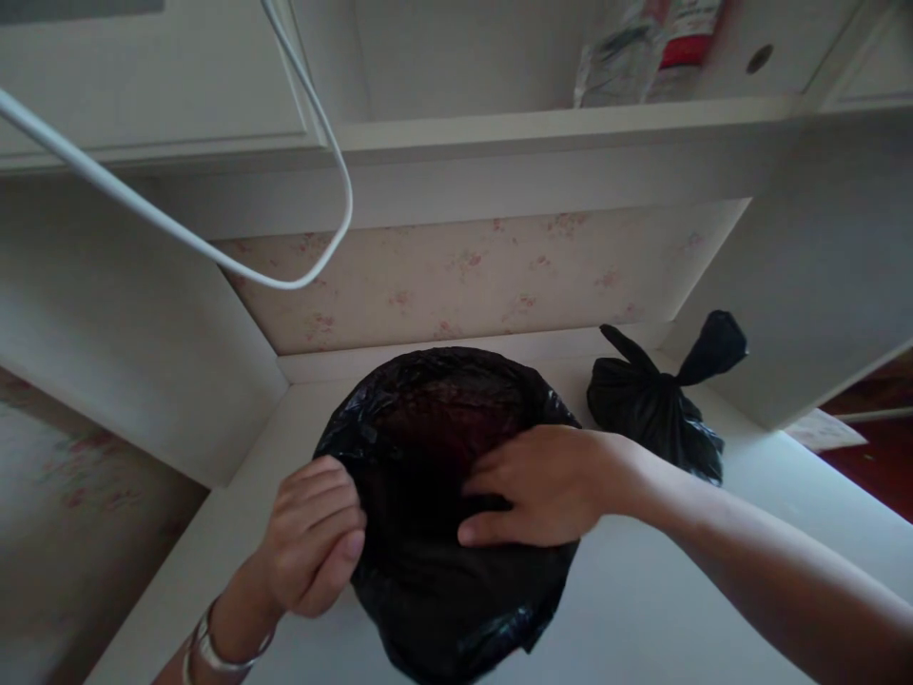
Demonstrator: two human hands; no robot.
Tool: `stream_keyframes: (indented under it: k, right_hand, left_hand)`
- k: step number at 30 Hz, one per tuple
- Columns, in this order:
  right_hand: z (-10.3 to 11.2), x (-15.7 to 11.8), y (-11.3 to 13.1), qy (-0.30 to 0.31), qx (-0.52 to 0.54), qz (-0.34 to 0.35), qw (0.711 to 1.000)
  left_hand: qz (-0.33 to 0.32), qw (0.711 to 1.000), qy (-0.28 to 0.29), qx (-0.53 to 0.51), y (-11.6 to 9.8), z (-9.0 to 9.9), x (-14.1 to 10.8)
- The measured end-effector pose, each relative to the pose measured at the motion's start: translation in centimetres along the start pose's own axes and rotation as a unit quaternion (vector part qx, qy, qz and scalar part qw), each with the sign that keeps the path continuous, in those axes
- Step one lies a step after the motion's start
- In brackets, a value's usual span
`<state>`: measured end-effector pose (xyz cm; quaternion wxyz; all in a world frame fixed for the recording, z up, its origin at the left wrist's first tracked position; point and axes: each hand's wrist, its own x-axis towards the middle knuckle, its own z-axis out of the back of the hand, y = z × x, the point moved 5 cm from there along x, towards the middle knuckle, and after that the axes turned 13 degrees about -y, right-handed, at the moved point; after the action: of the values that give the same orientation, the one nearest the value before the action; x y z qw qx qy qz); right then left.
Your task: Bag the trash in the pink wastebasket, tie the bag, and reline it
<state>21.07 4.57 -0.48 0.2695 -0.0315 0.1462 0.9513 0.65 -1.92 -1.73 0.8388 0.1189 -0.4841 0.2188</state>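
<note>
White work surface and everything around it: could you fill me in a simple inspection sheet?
Surface: white, no spill seen on the visible parts.
Job's things: open black bag, its mouth spread wide; the inside is too dark to read.
Clutter: knotted black bag at the back right; clear plastic item and red-labelled item on the shelf above.
Hands: left hand grips the open bag's rim; right hand reaches into its mouth, fingers extended.
Cables: white cable loops down at upper left.
Surroundings: floral wallpaper behind.
</note>
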Motion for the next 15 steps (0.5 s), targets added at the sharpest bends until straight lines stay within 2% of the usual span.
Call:
stream_keyframes:
  k: [2, 3, 5, 8, 11, 13, 15]
  right_hand:
    - [-0.5, -0.4, 0.5, 0.134, 0.015, -0.017, 0.991]
    - [-0.5, -0.6, 1.0, 0.172, 0.024, -0.012, 0.985]
    - [-0.3, -1.2, 2.0, 0.2, 0.022, 0.004, 0.98]
    - [-0.6, -1.8, 2.8, 0.179, -0.025, 0.024, 0.983]
    - [-1.0, -1.8, 3.5, 0.101, -0.067, 0.045, 0.992]
    - [-1.3, -1.4, 4.0, 0.072, -0.072, 0.04, 0.994]
    - [-1.6, -0.9, 4.5, 0.053, -0.061, 0.038, 0.996]
  left_hand:
    - [-0.001, 1.0, 0.011, -0.02, 0.9, 0.2, 0.0]
    - [-0.001, 1.0, 0.016, -0.027, 1.3, 0.3, -0.1]
    - [-0.004, 0.999, 0.024, -0.039, 2.2, 0.6, -0.2]
    - [-0.011, 0.999, 0.03, -0.039, 3.6, 1.2, -0.5]
    - [0.006, 0.999, 0.042, 0.024, 3.9, 1.8, -0.3]
    - [0.019, 0.996, 0.052, 0.064, 2.5, 1.9, 0.3]
    - [0.019, 0.994, 0.073, 0.076, -0.4, 1.2, 1.1]
